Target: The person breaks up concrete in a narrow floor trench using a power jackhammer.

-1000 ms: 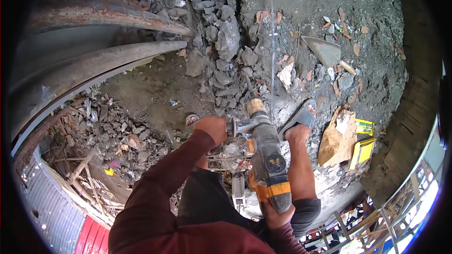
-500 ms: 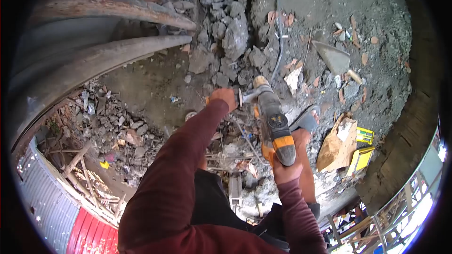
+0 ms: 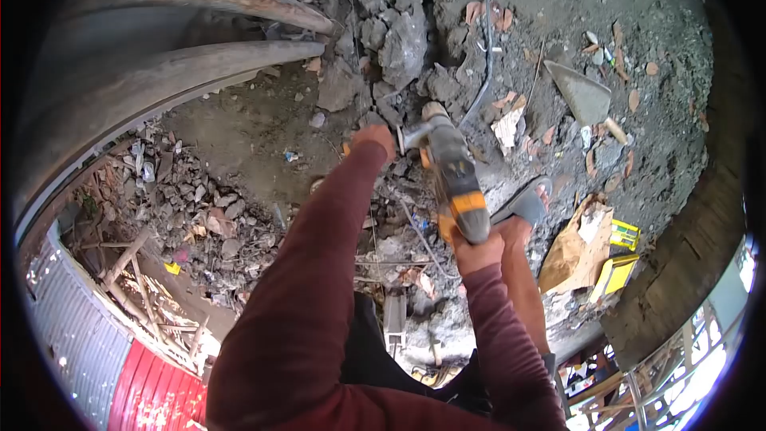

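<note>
A grey and orange rotary hammer [image 3: 455, 156] is held in front of my body, its chuck end pointing away from me toward the broken concrete [image 3: 401, 56]. My left hand [image 3: 373, 142] is wrapped round its side handle, left of the front end. Round the rear grip my right hand [image 3: 479, 251] is closed; the trigger and most of those fingers are hidden under the tool body. I cannot see the bit. My sandalled foot [image 3: 523, 201] stands on the rubble just right of the tool.
A trowel [image 3: 581, 94] lies on the dirt at right. Nearer are a torn brown paper bag [image 3: 576, 249] and a yellow box [image 3: 613, 273]. A cable [image 3: 489, 36] runs up from the tool. Rubble [image 3: 211, 207] and wooden beams [image 3: 231, 64] lie at left.
The rotary hammer and both hands have shifted slightly up and to the left in view. Both hands keep their hold. The view itself has moved a little.
</note>
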Available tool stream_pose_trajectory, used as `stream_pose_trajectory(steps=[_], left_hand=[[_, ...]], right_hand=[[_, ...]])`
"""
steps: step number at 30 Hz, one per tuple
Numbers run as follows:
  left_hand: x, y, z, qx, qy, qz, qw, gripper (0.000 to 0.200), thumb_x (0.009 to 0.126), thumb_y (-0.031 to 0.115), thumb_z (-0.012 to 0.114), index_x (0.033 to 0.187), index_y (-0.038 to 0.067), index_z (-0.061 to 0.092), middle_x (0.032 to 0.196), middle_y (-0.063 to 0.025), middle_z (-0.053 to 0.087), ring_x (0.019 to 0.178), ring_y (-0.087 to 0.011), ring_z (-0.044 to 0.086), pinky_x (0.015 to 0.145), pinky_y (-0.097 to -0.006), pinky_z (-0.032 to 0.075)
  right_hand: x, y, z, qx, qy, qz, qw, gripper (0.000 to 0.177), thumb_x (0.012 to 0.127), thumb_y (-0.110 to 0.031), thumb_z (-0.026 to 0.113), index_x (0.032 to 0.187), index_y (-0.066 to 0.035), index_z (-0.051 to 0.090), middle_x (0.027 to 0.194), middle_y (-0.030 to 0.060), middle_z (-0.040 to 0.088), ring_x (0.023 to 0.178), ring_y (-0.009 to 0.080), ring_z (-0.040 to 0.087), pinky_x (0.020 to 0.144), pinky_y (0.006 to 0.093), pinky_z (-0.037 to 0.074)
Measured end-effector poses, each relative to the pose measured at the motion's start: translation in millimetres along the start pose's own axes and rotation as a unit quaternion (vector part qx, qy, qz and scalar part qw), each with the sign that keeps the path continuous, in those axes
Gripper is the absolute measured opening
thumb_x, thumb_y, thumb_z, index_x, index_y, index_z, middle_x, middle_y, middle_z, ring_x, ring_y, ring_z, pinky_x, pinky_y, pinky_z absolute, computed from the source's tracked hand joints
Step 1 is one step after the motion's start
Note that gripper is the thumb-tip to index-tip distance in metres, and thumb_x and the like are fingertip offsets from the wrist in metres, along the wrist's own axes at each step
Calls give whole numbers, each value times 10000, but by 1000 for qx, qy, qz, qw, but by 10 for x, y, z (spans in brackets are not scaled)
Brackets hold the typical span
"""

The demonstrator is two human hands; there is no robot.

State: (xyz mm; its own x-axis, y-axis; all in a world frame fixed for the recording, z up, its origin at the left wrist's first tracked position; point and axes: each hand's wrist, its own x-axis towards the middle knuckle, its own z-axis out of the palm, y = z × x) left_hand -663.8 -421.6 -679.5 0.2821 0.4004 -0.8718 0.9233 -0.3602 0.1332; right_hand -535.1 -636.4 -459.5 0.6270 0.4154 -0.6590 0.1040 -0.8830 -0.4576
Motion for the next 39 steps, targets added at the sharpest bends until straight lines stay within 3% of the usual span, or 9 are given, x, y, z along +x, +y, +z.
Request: stream_pose_trajectory(steps=[5,11,17,27,29,30,34,36,39], left_hand=[[-786,-25,222,-11,-3,51,999,293,856,313,721,1026,81,776,1047,-176,757,1017,-355,723,902,-460,574],[-2229,-119,-213,-37,-33,132,990,320,794,261,699,1037,58,747,985,-224,742,943,-410,716,855,-498,576],[-2875,-159,-117,-26,-90,170,981,268,796,234,683,971,48,762,978,-234,745,945,-390,731,854,-498,580],[-1895,-356,777,7,-102,148,984,293,812,271,708,984,47,786,1022,-200,755,992,-362,734,882,-465,584],[-1868,-458,904,30,-89,161,982,329,808,317,743,990,46,784,1030,-190,758,994,-356,735,879,-459,584],[-1828,-480,900,33,-106,158,981,344,808,339,763,991,49,783,1030,-179,761,1001,-347,734,879,-454,584],[-1847,-529,746,71,-112,150,980,332,807,325,769,1009,62,786,1057,-172,760,1021,-337,731,883,-447,583],[-1814,-528,796,84,-104,136,982,312,814,299,761,1026,72,791,1095,-166,757,1049,-324,727,895,-436,581],[-1801,-472,653,85,-136,118,980,297,821,272,747,1041,78,794,1116,-159,755,1061,-317,725,901,-424,579]], right_hand=[[-782,477,-346,51,19,-55,997,328,812,-189,850,1000,40,710,846,175,744,824,260,760,734,385,575],[-2157,-412,-994,21,-14,-63,998,338,840,-175,773,1091,29,674,909,186,740,870,309,763,762,387,579],[-2966,-738,-1157,9,-6,33,999,365,825,-174,795,1107,22,672,933,190,746,894,302,766,777,379,579],[-2653,-388,-268,9,34,65,997,339,830,-211,831,1042,15,692,892,188,755,866,292,770,729,379,581],[-2735,-335,-25,92,41,79,992,321,845,-197,812,1051,21,696,880,131,758,831,183,738,743,349,566],[-2811,-247,30,47,0,132,990,342,854,-210,816,1080,18,698,909,134,761,861,190,744,764,348,569],[-2845,-299,270,35,33,67,997,362,862,-238,810,1095,13,693,895,154,760,875,253,764,755,371,576],[-2840,-337,303,18,29,77,996,401,816,-291,807,1082,-20,679,897,208,740,877,408,737,777,457,582],[-2762,-237,354,0,33,111,993,404,818,-292,806,1088,-18,680,919,229,740,899,415,732,783,466,583]])
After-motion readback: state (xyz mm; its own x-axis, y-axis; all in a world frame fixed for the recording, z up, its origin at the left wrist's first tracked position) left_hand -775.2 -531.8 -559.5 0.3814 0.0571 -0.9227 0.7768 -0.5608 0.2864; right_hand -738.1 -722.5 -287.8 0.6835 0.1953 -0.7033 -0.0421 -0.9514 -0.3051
